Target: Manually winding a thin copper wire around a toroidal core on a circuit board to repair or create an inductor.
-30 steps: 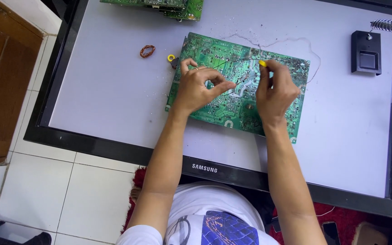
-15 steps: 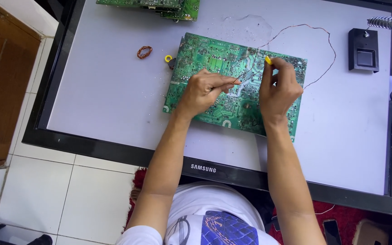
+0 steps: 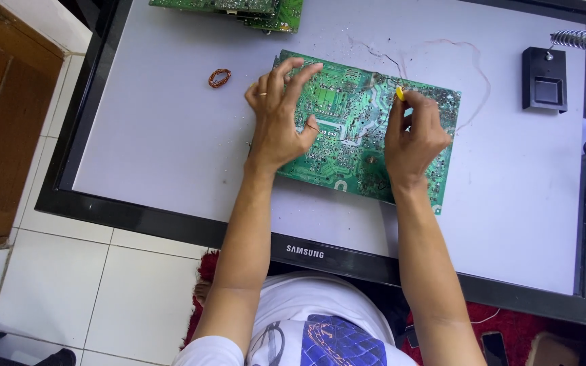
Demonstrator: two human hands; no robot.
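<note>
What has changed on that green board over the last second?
The left hand has opened: its fingers were bunched near the board's middle and now lie spread flat on the left part of the green board. The thin wire has shifted into a different loop. The right hand keeps pinching the yellow tool on the board; the board, copper coil and black stand stayed put.

Flat monitor panel [image 3: 137, 156] bearing 2 circuit boards [image 3: 347, 129], probably a wire coil [image 3: 219, 77].

Both forearms reached far, roughly parallel. Left hand [image 3: 281, 115] lay flat, palm down, fingers spread. Right hand [image 3: 414, 139] was curled, thumb & forefinger pinched in a tight grip.
</note>
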